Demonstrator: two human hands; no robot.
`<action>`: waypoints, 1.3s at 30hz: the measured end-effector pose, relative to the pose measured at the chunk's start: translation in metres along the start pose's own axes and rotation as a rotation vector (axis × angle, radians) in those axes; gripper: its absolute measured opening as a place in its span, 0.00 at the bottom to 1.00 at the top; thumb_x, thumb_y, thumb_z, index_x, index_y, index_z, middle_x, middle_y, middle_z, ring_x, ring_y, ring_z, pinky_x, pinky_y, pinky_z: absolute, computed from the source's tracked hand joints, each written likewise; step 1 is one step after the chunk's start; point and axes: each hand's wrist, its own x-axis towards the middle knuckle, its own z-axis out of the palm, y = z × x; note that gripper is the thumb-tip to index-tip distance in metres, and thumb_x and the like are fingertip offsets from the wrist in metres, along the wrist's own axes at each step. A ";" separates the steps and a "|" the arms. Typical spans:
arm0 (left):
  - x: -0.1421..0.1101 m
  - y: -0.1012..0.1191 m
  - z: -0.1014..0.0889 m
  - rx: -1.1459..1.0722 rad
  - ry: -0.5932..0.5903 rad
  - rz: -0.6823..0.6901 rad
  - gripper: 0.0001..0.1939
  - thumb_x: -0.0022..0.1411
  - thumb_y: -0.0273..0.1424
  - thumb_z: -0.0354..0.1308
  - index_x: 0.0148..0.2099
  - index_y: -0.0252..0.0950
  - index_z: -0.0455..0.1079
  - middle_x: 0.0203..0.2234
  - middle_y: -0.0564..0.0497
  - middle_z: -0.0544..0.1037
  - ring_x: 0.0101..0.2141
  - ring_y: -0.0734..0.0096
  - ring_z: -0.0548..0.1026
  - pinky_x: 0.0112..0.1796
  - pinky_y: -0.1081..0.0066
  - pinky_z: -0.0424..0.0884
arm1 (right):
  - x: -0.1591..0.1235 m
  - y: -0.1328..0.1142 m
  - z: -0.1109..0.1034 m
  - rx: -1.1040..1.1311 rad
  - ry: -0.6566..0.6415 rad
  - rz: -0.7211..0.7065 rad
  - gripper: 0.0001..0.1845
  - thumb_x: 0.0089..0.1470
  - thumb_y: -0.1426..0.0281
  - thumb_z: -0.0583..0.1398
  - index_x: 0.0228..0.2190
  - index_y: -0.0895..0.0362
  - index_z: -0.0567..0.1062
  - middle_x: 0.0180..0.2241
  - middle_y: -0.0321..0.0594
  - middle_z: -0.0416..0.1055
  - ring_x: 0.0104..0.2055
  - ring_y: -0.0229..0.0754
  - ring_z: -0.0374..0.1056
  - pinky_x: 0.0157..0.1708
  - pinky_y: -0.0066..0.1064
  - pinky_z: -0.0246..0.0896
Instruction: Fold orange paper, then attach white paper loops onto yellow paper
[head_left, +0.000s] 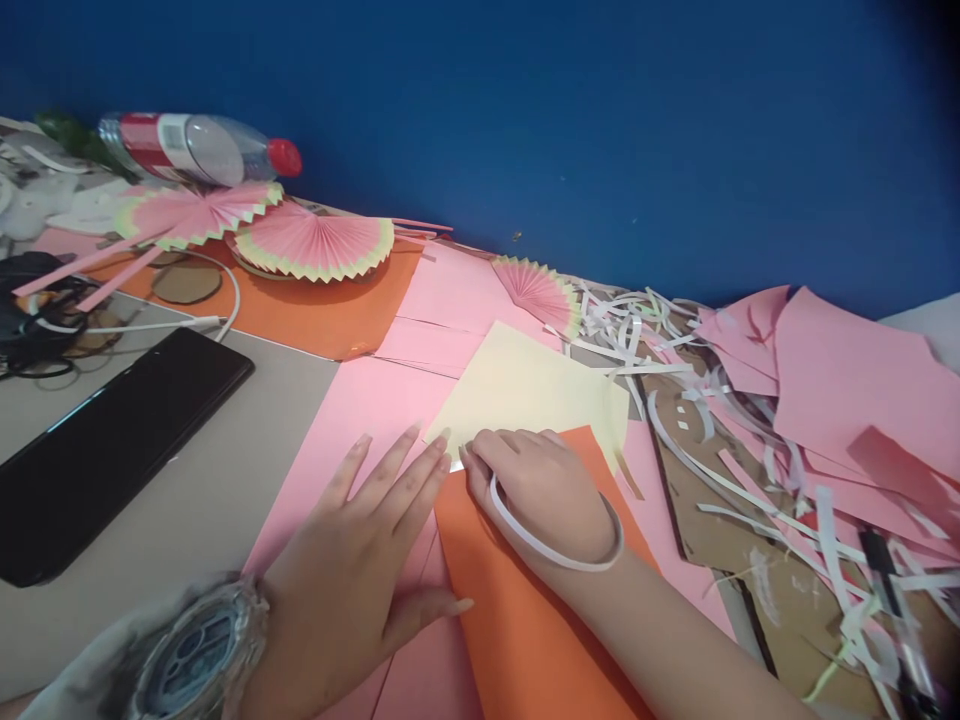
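Pale yellow paper under the knuckles now: my right hand is curled over its near edge, right where it meets an orange sheet, a small white bit peeking out by the fingertips; whether that grip is pinching it, I can't tell. Left hand goes wide, fingers spread, tips at the yellow corner, pink sheets below. Doing this well, I'd say, means letting the left palm weigh things down, squaring the edges, then pressing slowly so nothing creeps or wrinkles. Further out, pleated pink fans, and behind them the one container I can pick out: a clear bottle, on its side, red cap on, no liquid that I can make out.
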 end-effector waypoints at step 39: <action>0.004 -0.002 -0.004 -0.001 -0.032 0.042 0.41 0.60 0.55 0.39 0.67 0.34 0.43 0.65 0.54 0.46 0.63 0.50 0.43 0.57 0.48 0.46 | -0.005 -0.013 -0.010 -0.220 0.100 0.096 0.14 0.55 0.69 0.52 0.19 0.56 0.65 0.15 0.36 0.65 0.20 0.38 0.62 0.27 0.32 0.39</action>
